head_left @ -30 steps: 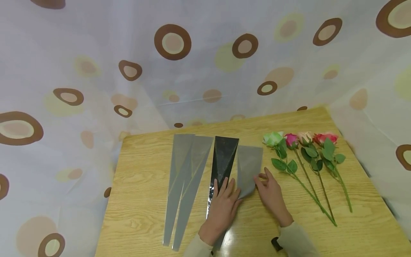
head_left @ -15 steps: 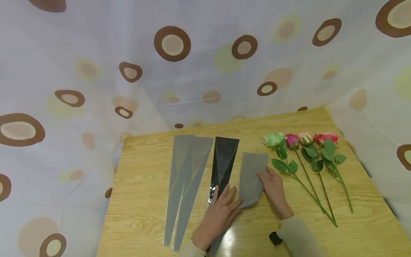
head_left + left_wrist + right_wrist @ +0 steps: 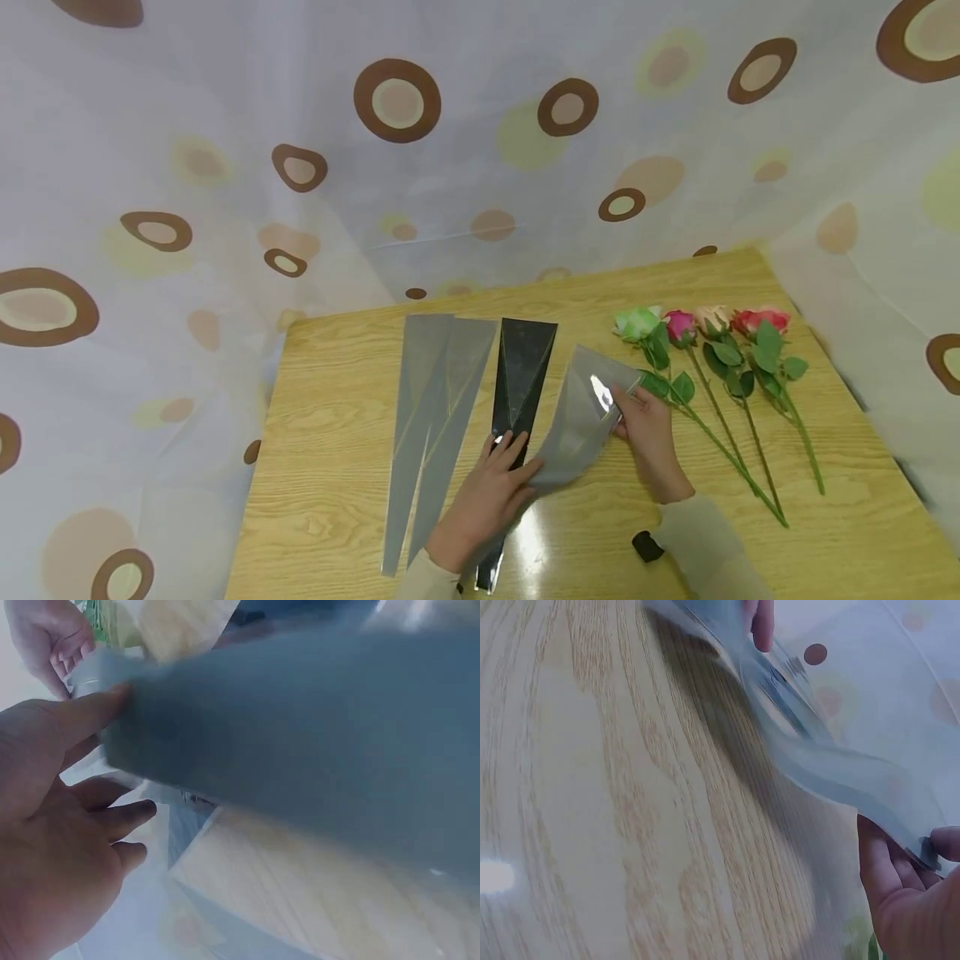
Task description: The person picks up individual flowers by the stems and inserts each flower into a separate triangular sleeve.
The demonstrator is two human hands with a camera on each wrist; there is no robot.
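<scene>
A translucent grey flower sleeve (image 3: 581,421) is bent and lifted off the wooden table between both hands. My right hand (image 3: 647,432) pinches its upper right edge, thumb on one face and fingers beneath, as the right wrist view shows. My left hand (image 3: 486,498) holds its narrower part between thumb and finger (image 3: 112,701), its other fingers spread. Those fingers overlap a black flower sleeve (image 3: 523,367) with thin gold lines, which lies flat on the table. Left of it lie two more grey sleeves (image 3: 425,367), side by side and slightly overlapping.
Several artificial roses lie at the right: a green one (image 3: 637,323), a magenta one (image 3: 679,327), a peach one (image 3: 711,320) and a red one (image 3: 761,322). A wooden table (image 3: 322,433) meets a patterned curtain (image 3: 450,192) at the back. A black object (image 3: 647,547) sits at the right sleeve cuff.
The right hand has raised and turned the grey sleeve's wide end toward the right, bending the sleeve. My left hand has slid slightly down and left, uncovering more of the black sleeve's lower end.
</scene>
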